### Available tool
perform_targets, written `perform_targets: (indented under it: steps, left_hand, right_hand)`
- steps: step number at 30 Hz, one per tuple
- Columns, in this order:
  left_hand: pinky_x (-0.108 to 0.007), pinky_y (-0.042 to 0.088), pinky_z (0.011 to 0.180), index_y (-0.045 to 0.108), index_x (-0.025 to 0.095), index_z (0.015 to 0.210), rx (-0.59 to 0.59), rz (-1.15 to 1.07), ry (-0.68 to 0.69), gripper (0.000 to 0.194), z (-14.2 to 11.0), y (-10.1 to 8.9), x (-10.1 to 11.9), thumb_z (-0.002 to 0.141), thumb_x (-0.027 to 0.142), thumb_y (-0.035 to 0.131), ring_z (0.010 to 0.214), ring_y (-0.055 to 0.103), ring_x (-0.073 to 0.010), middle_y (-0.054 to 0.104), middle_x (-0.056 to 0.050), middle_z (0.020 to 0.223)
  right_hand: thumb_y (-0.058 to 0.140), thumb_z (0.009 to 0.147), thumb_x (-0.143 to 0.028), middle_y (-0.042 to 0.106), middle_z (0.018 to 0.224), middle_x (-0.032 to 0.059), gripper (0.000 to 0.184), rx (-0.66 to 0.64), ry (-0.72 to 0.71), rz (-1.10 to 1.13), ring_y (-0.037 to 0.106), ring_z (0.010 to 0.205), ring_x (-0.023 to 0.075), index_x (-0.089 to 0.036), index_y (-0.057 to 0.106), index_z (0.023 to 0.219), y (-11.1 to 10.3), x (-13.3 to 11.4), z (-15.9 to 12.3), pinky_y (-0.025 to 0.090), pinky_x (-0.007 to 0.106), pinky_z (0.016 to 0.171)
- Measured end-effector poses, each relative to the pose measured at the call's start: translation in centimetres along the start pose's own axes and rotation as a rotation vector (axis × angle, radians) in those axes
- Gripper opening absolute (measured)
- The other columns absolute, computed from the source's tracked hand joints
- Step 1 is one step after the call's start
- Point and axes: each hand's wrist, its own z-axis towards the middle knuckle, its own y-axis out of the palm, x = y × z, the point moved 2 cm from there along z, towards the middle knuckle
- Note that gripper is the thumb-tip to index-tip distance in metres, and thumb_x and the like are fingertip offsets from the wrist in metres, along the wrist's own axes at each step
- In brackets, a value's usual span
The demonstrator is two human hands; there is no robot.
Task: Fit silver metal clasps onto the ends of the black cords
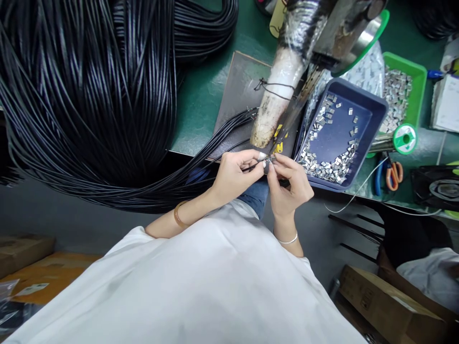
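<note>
My left hand (234, 174) is closed, pinching the end of a thin black cable (229, 143) between thumb and fingers. My right hand (289, 184) is closed too, its fingertips pinching a small metal piece (269, 160) against that cable end. The two hands meet at the bench's front edge, just below a taped, wrapped machine arm (283, 86). A blue tray (373, 124) of several small metal clips lies just right of my right hand. The cable runs left into a large bundle of black cables (89, 95).
A green tray (418, 95) with more metal clips stands behind the blue one. A solder spool (404, 138), orange-handled scissors (393, 174) and a dark mat (238, 91) lie on the green bench. Cardboard boxes (387, 301) sit on the floor right and left.
</note>
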Motion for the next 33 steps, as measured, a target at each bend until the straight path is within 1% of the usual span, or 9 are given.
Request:
perform_targets:
  steps: [16, 19, 21, 24, 27, 28, 30, 32, 33]
  left_hand:
    - [-0.017, 0.035, 0.047, 0.07, 0.011, 0.08, -0.054, -0.06, -0.074, 0.013, -0.3, -0.2, 0.1, 0.081, 0.02, 0.061, 0.048, 0.045, -0.0056, 0.054, 0.002, 0.056]
    - [-0.017, 0.034, 0.046, 0.068, 0.01, 0.081, -0.077, -0.081, -0.111, 0.011, -0.5, -0.2, 0.0, 0.08, 0.019, 0.061, 0.045, 0.045, -0.0054, 0.054, 0.002, 0.053]
    - [-0.017, 0.036, 0.047, 0.068, 0.01, 0.083, -0.125, -0.103, -0.146, 0.012, -0.7, -0.4, -0.2, 0.08, 0.019, 0.061, 0.045, 0.047, -0.0059, 0.056, 0.002, 0.052]
    - [-0.017, 0.039, 0.05, 0.07, 0.011, 0.087, -0.309, -0.05, -0.183, 0.015, -1.6, -1.0, -0.6, 0.083, 0.021, 0.06, 0.047, 0.052, -0.0068, 0.063, 0.0, 0.056]
    - [-0.018, 0.039, 0.051, 0.076, 0.014, 0.091, -0.541, 0.191, -0.109, 0.017, -2.9, -1.9, -1.0, 0.083, 0.02, 0.061, 0.049, 0.056, -0.0079, 0.069, -0.002, 0.061]
    - [-0.018, 0.041, 0.054, 0.077, 0.016, 0.09, -0.577, 0.27, -0.071, 0.016, -3.3, -2.3, -1.1, 0.083, 0.019, 0.063, 0.052, 0.059, -0.0091, 0.071, -0.003, 0.065]
    - [-0.02, 0.047, 0.06, 0.078, 0.017, 0.091, -0.548, 0.33, -0.043, 0.016, -3.9, -3.2, -1.1, 0.083, 0.021, 0.065, 0.063, 0.067, -0.0124, 0.076, -0.005, 0.076]
    - [-0.022, 0.05, 0.063, 0.077, 0.017, 0.094, -0.369, 0.296, -0.028, 0.018, -3.8, -4.2, -0.9, 0.084, 0.027, 0.066, 0.069, 0.069, -0.0142, 0.077, -0.007, 0.085]
    - [-0.022, 0.051, 0.062, 0.077, 0.017, 0.095, -0.243, 0.295, 0.004, 0.019, -3.4, -4.7, -0.7, 0.085, 0.029, 0.066, 0.069, 0.069, -0.0141, 0.077, -0.007, 0.086]
  right_hand:
    - [0.065, 0.084, -0.015, 0.076, 0.101, 0.0012, 0.011, -0.002, -0.028, -0.016, 0.074, 0.089, 0.0136, -0.023, 0.058, 0.089, -0.2, -0.3, -0.4, 0.061, 0.026, 0.076]
    - [0.06, 0.089, -0.019, 0.075, 0.102, 0.0016, 0.007, -0.048, 0.069, 0.089, 0.075, 0.088, 0.0134, -0.022, 0.056, 0.093, -0.6, 0.2, -0.3, 0.06, 0.025, 0.073]
    - [0.056, 0.092, -0.023, 0.074, 0.09, -0.0008, 0.004, -0.03, 0.154, 0.113, 0.073, 0.07, 0.0113, -0.022, 0.054, 0.096, -1.4, 0.7, 0.2, 0.056, 0.022, 0.057]
    - [0.059, 0.09, -0.031, 0.057, 0.064, -0.0066, 0.007, 0.263, 0.079, -0.012, 0.055, 0.043, 0.0085, -0.024, 0.056, 0.089, -3.7, 0.8, 1.6, 0.037, 0.024, 0.037]
    - [0.062, 0.087, -0.043, 0.048, 0.073, -0.0032, 0.015, 0.714, -0.05, -0.103, 0.037, 0.039, 0.0049, -0.028, 0.061, 0.084, -6.7, 0.1, 2.7, 0.026, 0.029, 0.037]
    - [0.064, 0.085, -0.045, 0.05, 0.083, -0.0016, 0.016, 0.723, -0.04, -0.103, 0.036, 0.039, 0.0034, -0.029, 0.062, 0.089, -7.4, 0.0, 3.0, 0.026, 0.03, 0.037]
    - [0.063, 0.086, -0.04, 0.055, 0.093, 0.001, 0.02, 0.507, 0.129, -0.121, 0.049, 0.044, 0.0067, -0.03, 0.06, 0.102, -8.5, 0.6, 3.4, 0.035, 0.031, 0.04]
    - [0.055, 0.09, -0.033, 0.059, 0.075, -0.0004, 0.016, 0.231, 0.303, -0.156, 0.063, 0.053, 0.014, -0.027, 0.055, 0.106, -9.3, 2.0, 3.3, 0.046, 0.03, 0.047]
    - [0.058, 0.089, -0.031, 0.061, 0.07, -0.0003, 0.01, 0.105, 0.351, -0.219, 0.066, 0.057, 0.0152, -0.024, 0.057, 0.095, -9.5, 2.9, 3.2, 0.05, 0.029, 0.054]
